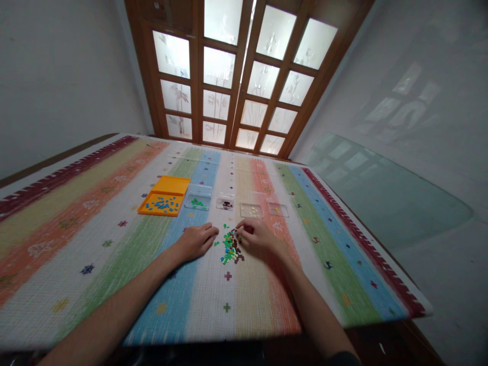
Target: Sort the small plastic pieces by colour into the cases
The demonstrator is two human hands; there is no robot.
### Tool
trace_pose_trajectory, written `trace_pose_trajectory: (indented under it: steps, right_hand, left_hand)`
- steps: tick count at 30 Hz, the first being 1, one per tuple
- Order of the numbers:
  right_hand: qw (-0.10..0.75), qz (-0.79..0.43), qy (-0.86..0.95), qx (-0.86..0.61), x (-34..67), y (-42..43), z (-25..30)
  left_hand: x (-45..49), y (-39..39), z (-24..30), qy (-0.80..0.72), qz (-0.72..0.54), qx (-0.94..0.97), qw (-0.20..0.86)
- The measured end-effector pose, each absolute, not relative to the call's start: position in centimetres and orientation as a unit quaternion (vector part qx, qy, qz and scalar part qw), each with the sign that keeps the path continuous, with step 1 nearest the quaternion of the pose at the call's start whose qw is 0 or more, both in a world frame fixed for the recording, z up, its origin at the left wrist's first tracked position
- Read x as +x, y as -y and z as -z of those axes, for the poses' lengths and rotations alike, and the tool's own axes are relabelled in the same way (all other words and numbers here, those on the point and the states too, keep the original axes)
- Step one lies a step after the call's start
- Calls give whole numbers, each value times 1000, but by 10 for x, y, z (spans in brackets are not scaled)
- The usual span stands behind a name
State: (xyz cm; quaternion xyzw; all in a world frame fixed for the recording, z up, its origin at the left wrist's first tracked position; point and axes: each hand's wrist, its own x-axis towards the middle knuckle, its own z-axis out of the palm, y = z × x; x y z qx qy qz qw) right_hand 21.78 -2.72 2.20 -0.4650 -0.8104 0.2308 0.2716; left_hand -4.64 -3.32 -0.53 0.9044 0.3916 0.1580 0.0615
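Note:
A small heap of tiny coloured pieces [230, 246], mostly green and dark red, lies on the striped cloth between my hands. My left hand [197, 240] rests on the cloth just left of the heap, its fingers curled loosely under, nothing visible in them. My right hand [257, 238] sits at the heap's right edge, fingertips bent together and touching the topmost pieces; whether it holds one I cannot see. Beyond the heap stands an orange tray [166, 195] with blue pieces, then a row of small clear dishes: one with green pieces [197, 203], one with dark pieces [225, 204], one with pale pieces [251, 209], one at the right end [278, 209].
The table [95, 239] is covered with a cloth of wide coloured stripes and ends in a dark red border at the right edge. A wooden door with frosted glass panes [236, 76] stands behind it. A glass sheet [381, 193] leans against the right wall.

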Motion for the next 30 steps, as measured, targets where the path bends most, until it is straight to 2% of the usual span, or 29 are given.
trace_pose_trajectory:
  steps: [6,30]
  right_hand:
    - [200,-240,846,-431,200,35,-22]
    - [150,-166,844,-487,191,38,-23]
  left_hand:
    - [-46,34,4,-389,-160,905,60]
    - [-47,34,6,-392,-165,903,63]
